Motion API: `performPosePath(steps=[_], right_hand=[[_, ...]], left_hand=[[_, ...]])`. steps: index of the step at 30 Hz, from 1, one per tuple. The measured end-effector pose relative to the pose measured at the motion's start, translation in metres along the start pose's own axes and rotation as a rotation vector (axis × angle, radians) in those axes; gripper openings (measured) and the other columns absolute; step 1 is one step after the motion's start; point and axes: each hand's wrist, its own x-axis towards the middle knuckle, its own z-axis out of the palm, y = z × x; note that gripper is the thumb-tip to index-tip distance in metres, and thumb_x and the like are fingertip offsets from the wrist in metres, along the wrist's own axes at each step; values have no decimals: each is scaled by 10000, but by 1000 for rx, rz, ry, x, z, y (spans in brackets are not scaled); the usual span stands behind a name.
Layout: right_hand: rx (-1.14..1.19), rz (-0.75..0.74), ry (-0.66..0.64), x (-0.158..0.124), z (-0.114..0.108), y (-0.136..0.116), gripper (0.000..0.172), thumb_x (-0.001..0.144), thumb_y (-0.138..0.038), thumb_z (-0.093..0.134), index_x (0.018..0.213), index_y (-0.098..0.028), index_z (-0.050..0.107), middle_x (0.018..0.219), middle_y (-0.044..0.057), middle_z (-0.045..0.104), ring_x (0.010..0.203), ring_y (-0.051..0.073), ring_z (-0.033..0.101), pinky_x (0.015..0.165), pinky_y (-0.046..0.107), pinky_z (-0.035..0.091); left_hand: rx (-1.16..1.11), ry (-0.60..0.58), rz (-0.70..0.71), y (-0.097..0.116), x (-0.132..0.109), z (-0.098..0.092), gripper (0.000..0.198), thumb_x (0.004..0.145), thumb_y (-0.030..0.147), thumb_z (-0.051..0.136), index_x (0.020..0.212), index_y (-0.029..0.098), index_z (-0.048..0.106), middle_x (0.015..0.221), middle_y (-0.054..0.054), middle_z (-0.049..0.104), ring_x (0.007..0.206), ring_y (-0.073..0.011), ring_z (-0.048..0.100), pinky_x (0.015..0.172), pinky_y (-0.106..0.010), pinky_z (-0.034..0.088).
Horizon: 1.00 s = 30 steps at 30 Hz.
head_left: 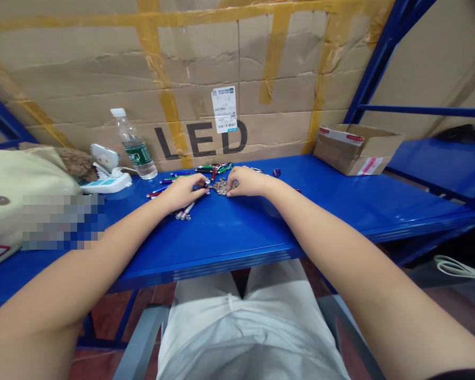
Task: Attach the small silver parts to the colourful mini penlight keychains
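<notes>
A small pile of brownish metal discs (220, 187) lies on the blue tabletop between my hands. My left hand (185, 191) is curled at the pile's left side, thumb and fingers closing around something small and dark that I cannot make out. On the other side, my right hand (247, 182) has its fingertips bent down and drawn together at the pile's edge; whatever they pinch is hidden. Under and in front of my left hand are several silvery sticks (185, 211). Green, red and blue pen-like sticks (217, 169) are scattered behind both hands.
At the back left stand a water bottle (136, 148) and a white power strip (106, 183) with a charger. A pale bag (19, 179) occupies the left end. An open cardboard box (356, 148) sits at the right. A large taped carton (198, 63) forms the back wall.
</notes>
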Motion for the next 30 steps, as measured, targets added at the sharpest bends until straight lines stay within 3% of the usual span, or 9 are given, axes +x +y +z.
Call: performPosePath(steps=[7,11,17,30], right_hand=[[95,6,0,3,6,3,84,704,-232,652,739,-184,712,880,61,699,818,180,620,761,281,454],[280,21,41,0,-1,-7,114,711,-199,597,732,-161,703,829,50,698,768,156,612,710,258,454],[556,61,150,1,1,-15,210,758,-292,570,844,-144,692,836,43,689,759,137,589,698,255,442],[573,48,140,6,9,-8,190,743,-304,595,843,-154,656,892,49,683,776,139,588,707,258,447]], left_hand=[[16,-4,2,2,0,0,278,828,416,522,975,190,588,991,-57,686,919,-216,629,820,-339,474],[48,-19,21,2,0,-1,267,834,400,516,987,194,591,997,-56,686,922,-221,628,819,-338,467],[59,-48,67,0,0,1,278,847,398,492,1034,220,594,1023,-42,683,935,-229,625,825,-341,460],[103,-54,138,5,1,-2,322,858,398,481,1091,220,615,1059,-45,685,970,-229,617,866,-345,449]])
